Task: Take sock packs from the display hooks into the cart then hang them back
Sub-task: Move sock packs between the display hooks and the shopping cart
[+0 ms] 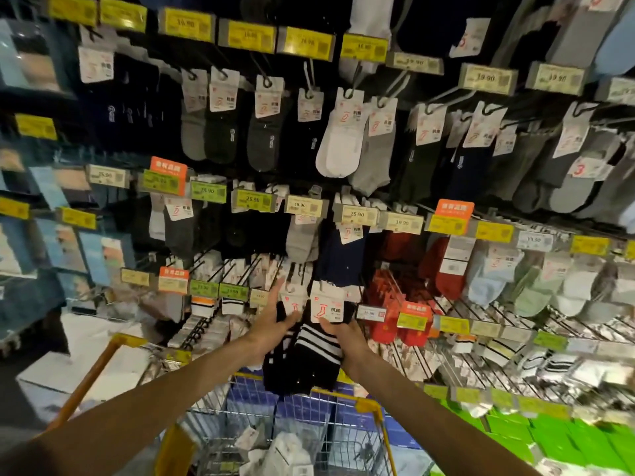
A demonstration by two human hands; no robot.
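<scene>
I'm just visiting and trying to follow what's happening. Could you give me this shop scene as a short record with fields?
place: sock display with yellow price tags
left hand: pinches the left pack by its card
right hand: holds the right pack by its card
packs: black socks with white stripes, side by side above the cart
cart: wire basket, yellow rim, white packs inside
stage: unclear whether the packs are leaving the hooks or returning

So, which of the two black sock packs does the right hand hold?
The front pack with bold white stripes, label facing the camera; the left hand holds the other pack, left of it.
</scene>
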